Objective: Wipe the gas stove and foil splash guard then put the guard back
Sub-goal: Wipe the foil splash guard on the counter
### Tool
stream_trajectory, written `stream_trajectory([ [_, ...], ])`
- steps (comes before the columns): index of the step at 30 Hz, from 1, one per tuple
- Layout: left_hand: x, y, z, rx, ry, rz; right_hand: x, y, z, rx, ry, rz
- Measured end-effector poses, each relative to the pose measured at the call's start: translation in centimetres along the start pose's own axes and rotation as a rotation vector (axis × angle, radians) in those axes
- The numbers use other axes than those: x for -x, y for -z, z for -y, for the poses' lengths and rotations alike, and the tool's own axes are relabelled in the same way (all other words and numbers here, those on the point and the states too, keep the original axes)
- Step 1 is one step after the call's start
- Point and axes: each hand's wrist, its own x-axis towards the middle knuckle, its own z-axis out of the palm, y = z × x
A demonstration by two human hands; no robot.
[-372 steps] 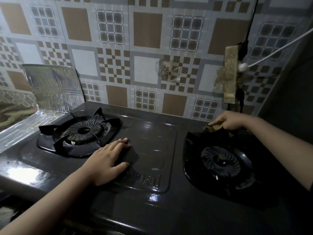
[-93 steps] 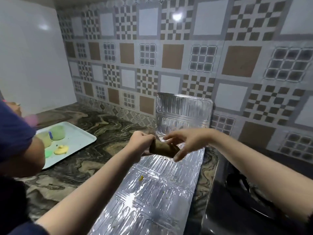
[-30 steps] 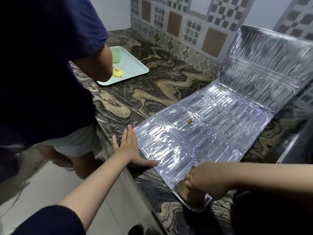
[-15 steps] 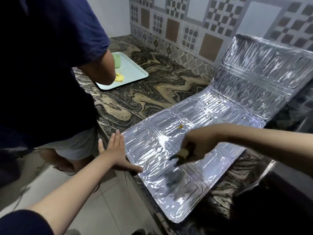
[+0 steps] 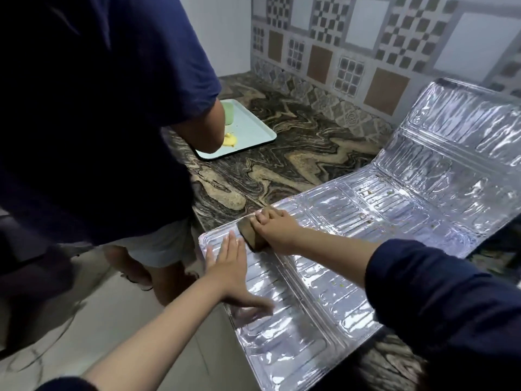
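I see the foil splash guard lying on the marbled table, its far panel propped against the tiled wall. My left hand presses flat on its near corner, fingers straight. My right hand grips a brown cloth against the foil.

Marbled countertop under foil splash guard and tray

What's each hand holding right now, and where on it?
Right hand grips a brown cloth from above, pressing it on the foil guard. Left hand holds nothing; it rests flat on the guard's near-left part.
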Motion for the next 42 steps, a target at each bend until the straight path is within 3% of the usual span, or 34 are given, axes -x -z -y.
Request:
stream_trajectory([
  [15, -1.4, -0.8, -1.7, -0.092, -0.011, -0.040, 9.1, -0.8, -0.5, 0.194, 0.219, 0.144],
  [28, -1.4, 0.2, -2.4, -0.161, 0.034, 0.048, 16.2, -1.3, -1.3, -0.013, 0.337, 0.510],
  [33, -1.4, 0.1, -2.4, -0.144, 0.045, 0.069, 17.5, -0.2, -2.1, -0.192, 0.286, 0.638],
  [36, -1.3, -0.1, -2.2, -0.126, 0.040, 0.067, 17.2, 1.3, -2.7, -0.368, 0.153, 0.754],
  [38, -1.0, -0.1, -1.9, -0.125, 0.040, 0.072, 16.6, 2.5, -3.7, -0.422, 0.087, 0.728],
  [42, 0.0, -0.3, -0.6, -0.122, 0.042, 0.094, 13.9, 6.1, -5.7, -0.384, 0.003, 0.502],
])
